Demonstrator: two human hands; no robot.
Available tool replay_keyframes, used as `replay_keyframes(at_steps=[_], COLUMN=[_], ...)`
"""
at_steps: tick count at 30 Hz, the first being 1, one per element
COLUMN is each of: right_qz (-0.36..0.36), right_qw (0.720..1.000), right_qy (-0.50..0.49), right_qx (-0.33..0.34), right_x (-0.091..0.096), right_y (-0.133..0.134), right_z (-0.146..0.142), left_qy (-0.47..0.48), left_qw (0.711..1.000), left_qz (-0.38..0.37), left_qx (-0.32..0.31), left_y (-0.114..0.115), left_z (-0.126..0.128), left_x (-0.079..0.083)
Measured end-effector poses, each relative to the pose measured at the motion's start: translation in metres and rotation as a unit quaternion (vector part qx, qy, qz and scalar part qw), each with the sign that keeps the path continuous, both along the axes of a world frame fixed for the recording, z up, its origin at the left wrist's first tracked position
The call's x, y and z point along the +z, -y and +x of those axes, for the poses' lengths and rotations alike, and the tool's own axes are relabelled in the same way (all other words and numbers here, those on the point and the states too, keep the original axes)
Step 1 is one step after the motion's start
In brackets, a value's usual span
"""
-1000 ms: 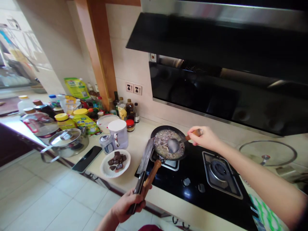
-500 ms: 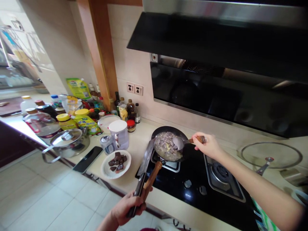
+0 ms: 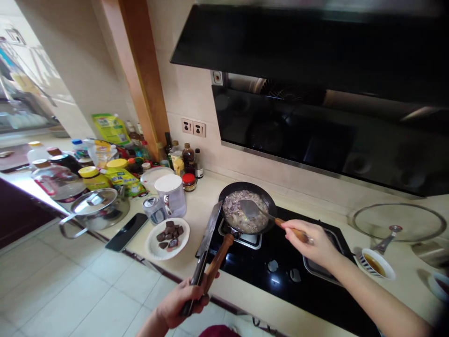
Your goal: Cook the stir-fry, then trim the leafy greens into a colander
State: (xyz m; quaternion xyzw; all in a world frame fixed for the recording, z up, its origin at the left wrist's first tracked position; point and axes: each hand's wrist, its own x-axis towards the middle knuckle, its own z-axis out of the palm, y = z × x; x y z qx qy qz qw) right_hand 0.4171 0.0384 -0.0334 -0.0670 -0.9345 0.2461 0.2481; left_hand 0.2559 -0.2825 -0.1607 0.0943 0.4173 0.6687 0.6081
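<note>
A dark wok [image 3: 270, 197] stands on the left burner, filled with chopped meat in bubbling liquid [image 3: 242, 222]. Down in front of it, my left hand [image 3: 182, 297] is closed around the wok's wooden handle [image 3: 219, 262] and the black handle of a long knife [image 3: 208, 234]. The knife's grey blade points up toward the wok's left rim. My right hand [image 3: 312, 241] grips the wooden handle of a spatula [image 3: 249, 208], whose metal head lies flat over the food. To the wok's left sits a white bowl [image 3: 150, 245] of dark brown cubes.
On the left are a phone [image 3: 126, 231], a lidded steel pot [image 3: 115, 213], a can [image 3: 153, 210], a water pitcher [image 3: 175, 201] and several bottles. A glass lid [image 3: 400, 222] and a striped bowl of brown liquid [image 3: 389, 271] are at right. The range hood [image 3: 298, 56] hangs above.
The spatula head has moved left across the food, and my right hand has come lower and nearer. The striped bowl has come into sight. My left hand keeps its grip.
</note>
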Motion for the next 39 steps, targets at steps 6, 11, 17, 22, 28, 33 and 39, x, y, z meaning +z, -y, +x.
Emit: replay_keyframes(at_steps=[6,11,17,22,28,33,39], right_qz=[0.063,0.085,0.121,0.161,0.222,0.213,0.235], right_qw=[0.997,0.996,0.991,0.982,0.961,0.964,0.944], right_qy=[-0.025,0.002,0.047,0.051,0.079,0.060,0.076], right_qx=[0.022,0.009,0.022,0.081,0.145,0.147,0.220], right_x=[-0.018,-0.037,-0.067,-0.085,-0.057,-0.036,-0.038], right_y=[-0.012,-0.023,-0.028,-0.041,-0.061,-0.070,-0.068], right_z=[-0.011,-0.018,-0.023,-0.037,-0.033,-0.055,-0.054], left_qy=[-0.005,-0.004,-0.035,-0.050,-0.040,-0.038,-0.041], left_qw=[1.000,0.999,0.997,0.996,0.996,0.997,0.997], left_qz=[-0.013,-0.022,-0.051,-0.065,-0.060,-0.041,-0.037], left_qx=[0.014,0.027,0.042,0.035,0.047,0.051,0.049], left_y=[0.000,0.000,-0.003,-0.004,-0.007,-0.007,-0.005], left_z=[0.002,0.004,0.009,0.010,0.009,0.009,0.008], left_x=[-0.003,0.000,0.008,0.003,0.005,0.005,-0.003])
